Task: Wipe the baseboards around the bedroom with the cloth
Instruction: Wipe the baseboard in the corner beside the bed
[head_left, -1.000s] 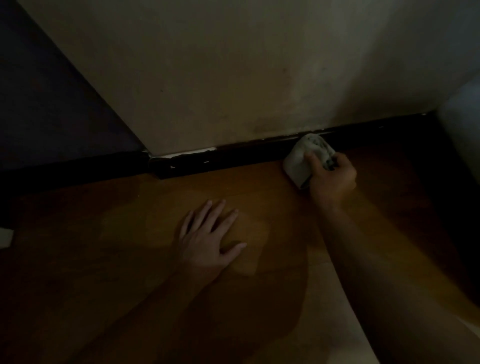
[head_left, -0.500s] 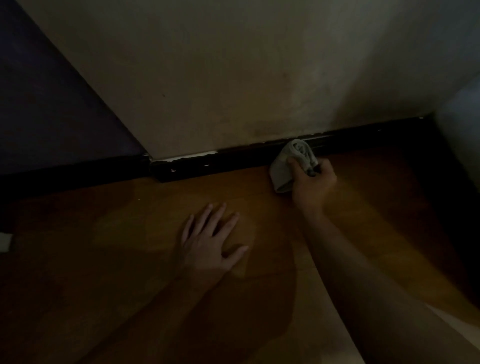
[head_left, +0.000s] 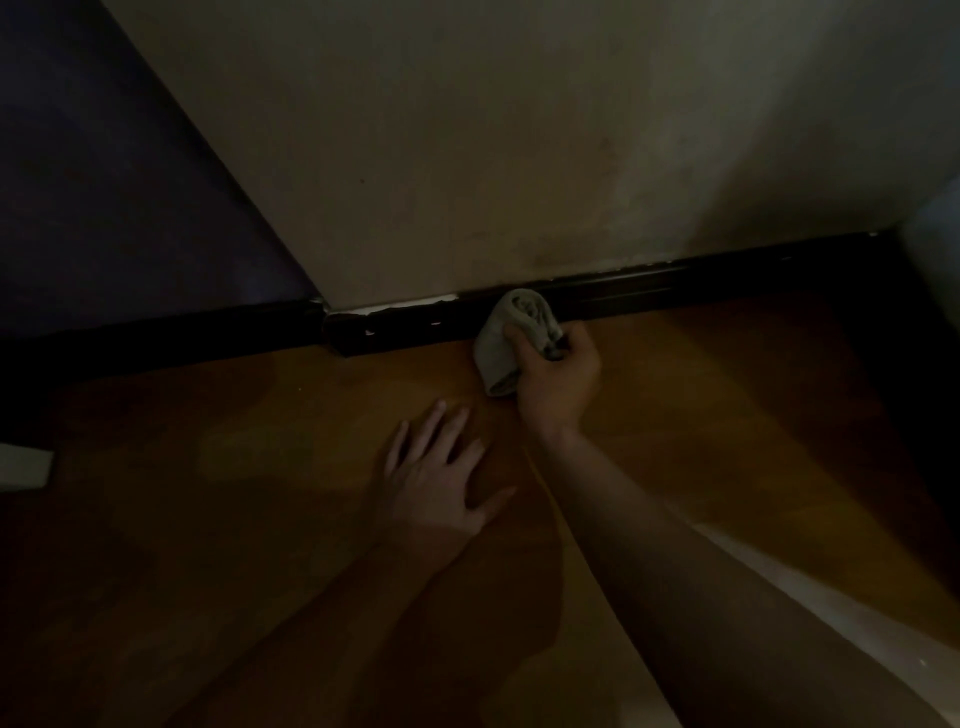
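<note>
A dark baseboard (head_left: 649, 293) runs along the foot of a pale wall (head_left: 467, 156) in a dim room. My right hand (head_left: 558, 371) grips a bunched grey cloth (head_left: 506, 338) and holds it against the baseboard, near the middle of the view. Chipped pale patches show on the baseboard just left of the cloth. My left hand (head_left: 439, 480) rests flat on the wooden floor (head_left: 234, 467) with its fingers spread, in front of the cloth and below it in the picture.
The wall's corner (head_left: 322, 306) stands left of the cloth, and a darker wall (head_left: 104, 182) with its own baseboard goes on to the left. A pale object (head_left: 23, 467) lies at the left edge. A light surface (head_left: 930, 239) rises at the far right.
My right hand has slid the cloth leftward along the baseboard, toward the wall's corner. My left hand has stayed flat on the floor.
</note>
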